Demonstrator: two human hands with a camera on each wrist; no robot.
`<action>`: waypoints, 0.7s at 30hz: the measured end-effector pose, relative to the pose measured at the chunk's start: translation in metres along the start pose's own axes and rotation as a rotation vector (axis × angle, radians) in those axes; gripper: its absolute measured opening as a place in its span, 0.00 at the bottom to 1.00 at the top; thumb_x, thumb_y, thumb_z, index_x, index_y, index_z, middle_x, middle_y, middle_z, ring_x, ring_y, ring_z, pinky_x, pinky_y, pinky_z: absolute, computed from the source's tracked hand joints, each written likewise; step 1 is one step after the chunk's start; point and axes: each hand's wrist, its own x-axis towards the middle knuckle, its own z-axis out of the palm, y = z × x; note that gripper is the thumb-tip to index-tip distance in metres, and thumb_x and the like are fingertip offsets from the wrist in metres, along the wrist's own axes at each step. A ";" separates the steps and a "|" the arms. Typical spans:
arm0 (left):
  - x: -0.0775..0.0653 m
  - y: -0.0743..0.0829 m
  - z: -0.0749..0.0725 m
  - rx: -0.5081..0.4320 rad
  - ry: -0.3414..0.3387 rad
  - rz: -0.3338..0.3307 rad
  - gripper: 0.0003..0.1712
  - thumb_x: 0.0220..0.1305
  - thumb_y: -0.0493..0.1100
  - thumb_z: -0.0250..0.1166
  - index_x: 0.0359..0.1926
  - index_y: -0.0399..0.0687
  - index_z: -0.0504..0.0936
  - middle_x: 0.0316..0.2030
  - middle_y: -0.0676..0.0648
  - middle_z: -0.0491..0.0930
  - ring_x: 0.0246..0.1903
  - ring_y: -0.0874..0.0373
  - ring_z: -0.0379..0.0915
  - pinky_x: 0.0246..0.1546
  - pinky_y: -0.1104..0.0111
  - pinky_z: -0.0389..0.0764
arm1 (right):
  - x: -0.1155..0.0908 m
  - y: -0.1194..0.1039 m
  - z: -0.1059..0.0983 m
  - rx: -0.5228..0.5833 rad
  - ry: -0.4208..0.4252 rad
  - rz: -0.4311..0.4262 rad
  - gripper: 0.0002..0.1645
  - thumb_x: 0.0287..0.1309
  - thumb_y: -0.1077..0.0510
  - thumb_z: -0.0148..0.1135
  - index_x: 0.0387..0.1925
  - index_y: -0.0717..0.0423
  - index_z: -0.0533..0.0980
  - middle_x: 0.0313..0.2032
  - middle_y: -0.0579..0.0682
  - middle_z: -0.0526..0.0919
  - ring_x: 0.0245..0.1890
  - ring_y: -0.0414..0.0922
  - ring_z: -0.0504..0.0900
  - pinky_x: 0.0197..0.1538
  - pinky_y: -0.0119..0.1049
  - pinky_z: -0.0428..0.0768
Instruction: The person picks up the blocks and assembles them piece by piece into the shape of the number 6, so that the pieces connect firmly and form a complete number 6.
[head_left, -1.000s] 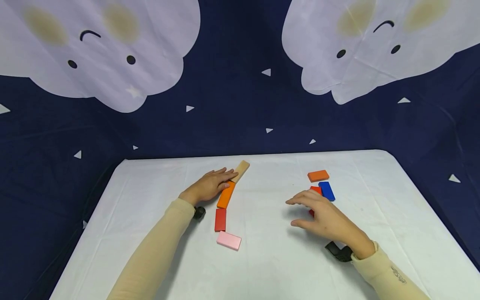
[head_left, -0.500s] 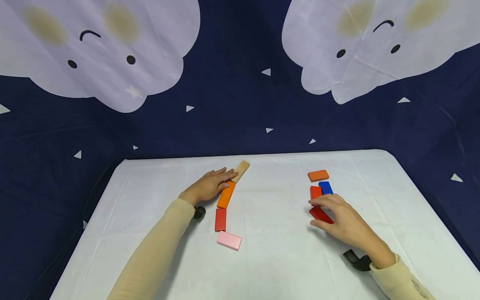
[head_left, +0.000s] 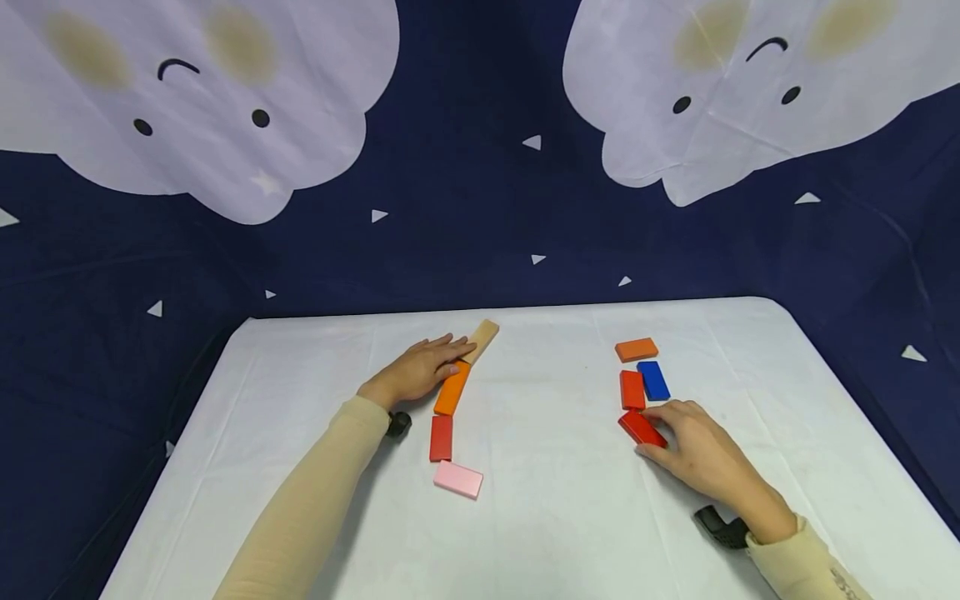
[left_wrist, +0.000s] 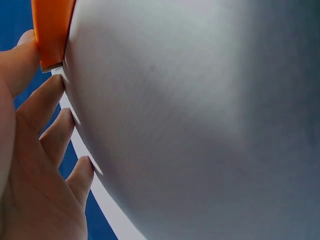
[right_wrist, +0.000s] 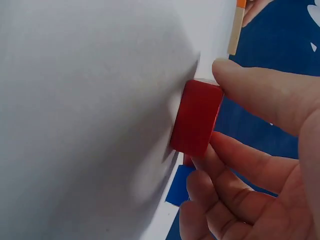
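My left hand [head_left: 415,372] lies flat with straight fingers at the natural wood block [head_left: 485,335], its thumb at the orange block [head_left: 452,389]. On the right, my right hand [head_left: 701,450] pinches a red block [right_wrist: 197,117] between thumb and fingers, as the right wrist view shows. This block lies slanted on the table, just in front of a second red block [head_left: 632,389]. A blue block [head_left: 654,381] sits beside that second one. The left wrist view shows the orange block [left_wrist: 52,30] by the thumb; the wood block is out of sight there.
Continuing the left row toward me are a red block [head_left: 441,438] and a pink block [head_left: 458,480]. Another orange block [head_left: 636,350] lies behind the blue one. The white table [head_left: 540,533] ends at a dark blue backdrop [head_left: 480,250] with clouds.
My right hand has moved right and come down to the nearer red block, its thumb and fingers closing on it. The left hand has stayed in place.
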 end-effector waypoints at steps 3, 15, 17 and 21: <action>0.000 0.000 0.000 0.002 -0.003 -0.003 0.30 0.80 0.49 0.50 0.78 0.57 0.60 0.76 0.49 0.58 0.77 0.48 0.46 0.76 0.48 0.44 | -0.001 0.003 0.000 -0.009 0.001 -0.017 0.25 0.52 0.56 0.77 0.50 0.64 0.81 0.49 0.59 0.83 0.49 0.56 0.78 0.54 0.57 0.79; 0.001 -0.001 -0.001 0.008 -0.015 -0.010 0.30 0.80 0.49 0.49 0.78 0.58 0.59 0.76 0.50 0.58 0.77 0.50 0.45 0.76 0.49 0.44 | -0.008 0.015 -0.010 -0.027 0.025 -0.054 0.24 0.49 0.64 0.76 0.51 0.57 0.83 0.47 0.60 0.81 0.49 0.59 0.74 0.51 0.57 0.76; 0.001 -0.002 0.000 0.010 -0.015 -0.009 0.30 0.80 0.50 0.49 0.78 0.58 0.59 0.76 0.50 0.58 0.77 0.50 0.45 0.76 0.49 0.44 | -0.009 0.014 -0.010 -0.030 0.030 -0.009 0.26 0.49 0.61 0.77 0.52 0.59 0.82 0.48 0.63 0.80 0.49 0.61 0.73 0.51 0.58 0.76; 0.002 -0.002 0.000 0.007 -0.017 -0.006 0.30 0.80 0.49 0.49 0.78 0.58 0.59 0.76 0.50 0.57 0.77 0.50 0.45 0.76 0.49 0.43 | -0.008 0.008 -0.007 -0.067 0.043 0.118 0.37 0.48 0.45 0.79 0.53 0.66 0.80 0.46 0.68 0.80 0.44 0.63 0.75 0.45 0.59 0.78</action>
